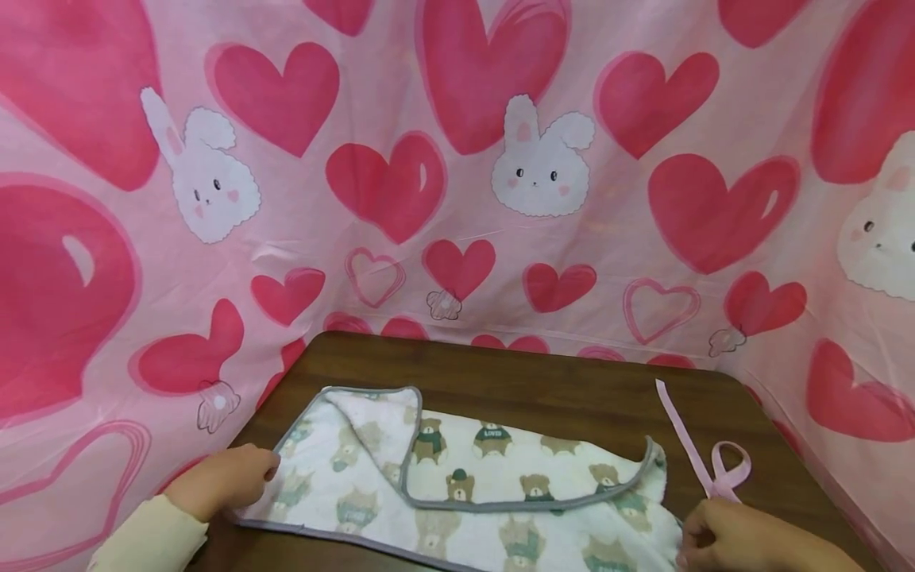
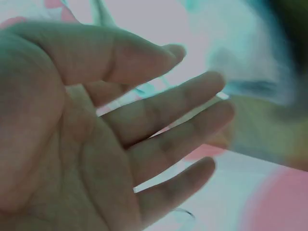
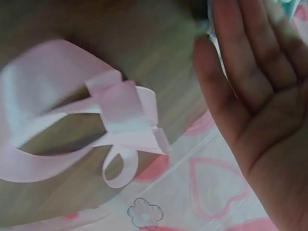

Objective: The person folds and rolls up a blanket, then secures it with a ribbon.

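A white towel (image 1: 522, 492) with a brown bear print and grey edging lies partly folded on the table. Its upper part is turned down over the lower layer, and a corner flap (image 1: 379, 429) is folded over at the upper left. My left hand (image 1: 232, 479) pinches its left edge between thumb and index finger, the other fingers stretched out in the left wrist view. At the right end my right hand (image 1: 729, 536) pinches the edge, its thumb (image 3: 209, 72) and fingers on either side. Close by lies a pink ribbon (image 1: 723, 477) with a loop.
The brown wooden table (image 1: 543, 381) has rounded corners. A pink cloth (image 1: 472, 222) with hearts and rabbits hangs behind it and at both sides. The ribbon's long tail stretches toward the table's back edge.
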### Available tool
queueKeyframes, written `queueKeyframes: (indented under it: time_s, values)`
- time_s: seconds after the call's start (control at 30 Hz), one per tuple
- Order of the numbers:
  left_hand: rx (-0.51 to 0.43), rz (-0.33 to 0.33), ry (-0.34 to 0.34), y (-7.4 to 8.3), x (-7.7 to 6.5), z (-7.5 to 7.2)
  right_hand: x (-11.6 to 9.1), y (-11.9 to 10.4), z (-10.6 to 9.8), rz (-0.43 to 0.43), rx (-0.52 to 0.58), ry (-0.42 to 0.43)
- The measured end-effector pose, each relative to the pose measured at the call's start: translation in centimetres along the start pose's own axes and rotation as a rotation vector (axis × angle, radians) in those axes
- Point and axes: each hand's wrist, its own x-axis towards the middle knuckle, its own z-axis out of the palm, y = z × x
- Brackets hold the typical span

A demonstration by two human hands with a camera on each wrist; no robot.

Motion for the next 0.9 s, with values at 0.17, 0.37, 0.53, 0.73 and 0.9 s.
queueKeyframes:
  time_s: [0.17, 0.37, 0.53, 0.73, 0.9]
  values:
    - [0.11, 0.165, 0.153, 1.7, 2.7, -0.7, 2.2, 0.7, -1.2, -0.211, -0.243, 0.189]
    - [0.167, 0.365, 0.285, 4.4, 6.5, -0.5, 3.8, 0.9, -1.8, -0.159, -0.47, 0.495]
    - [0.23, 0.509, 0.319, 7.1, 9.1, 0.4, 4.9, 1.2, -2.0, -0.115, -0.593, 0.591]
    - [0.353, 0.61, 0.283, 9.2, 11.3, 1.3, 6.0, 1.9, -2.2, -0.163, -0.557, 0.494]
    - [0.381, 0.6, 0.313, 9.2, 12.6, 1.7, 6.4, 2.5, -2.7, -0.274, -0.564, 0.508]
